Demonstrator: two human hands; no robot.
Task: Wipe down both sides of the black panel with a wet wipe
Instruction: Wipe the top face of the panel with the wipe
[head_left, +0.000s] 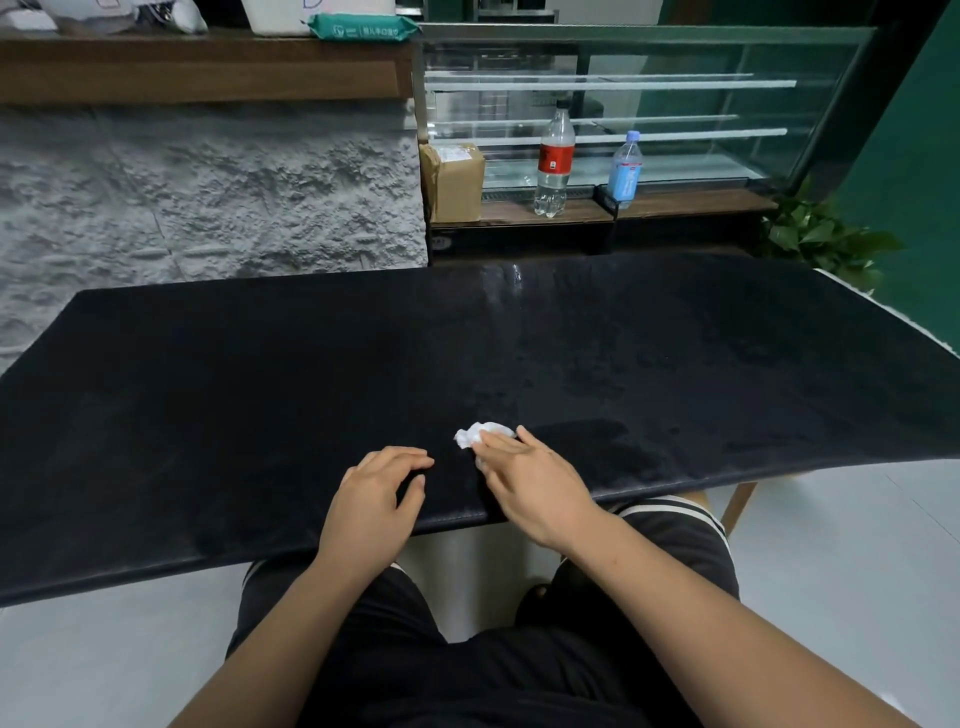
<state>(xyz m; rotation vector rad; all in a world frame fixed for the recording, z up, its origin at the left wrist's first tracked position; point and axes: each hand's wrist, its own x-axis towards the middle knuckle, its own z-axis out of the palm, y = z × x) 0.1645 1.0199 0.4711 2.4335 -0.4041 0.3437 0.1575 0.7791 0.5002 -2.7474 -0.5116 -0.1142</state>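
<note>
A large black panel (260, 395) lies flat before me, spanning nearly the whole width of the view. Damp streaks show on its right half. My right hand (530, 483) presses flat on a crumpled white wet wipe (480, 434) near the panel's front edge, with the wipe sticking out past my fingertips. My left hand (376, 499) rests beside it on the front edge, fingers curled and holding nothing.
A green pack of wipes (363, 26) sits on the wooden shelf at the back. A glass display case (675, 104) stands behind the panel with a cardboard box (452, 179), a red-labelled bottle (555, 161) and a blue bottle (626, 166). A plant (821, 234) is at right.
</note>
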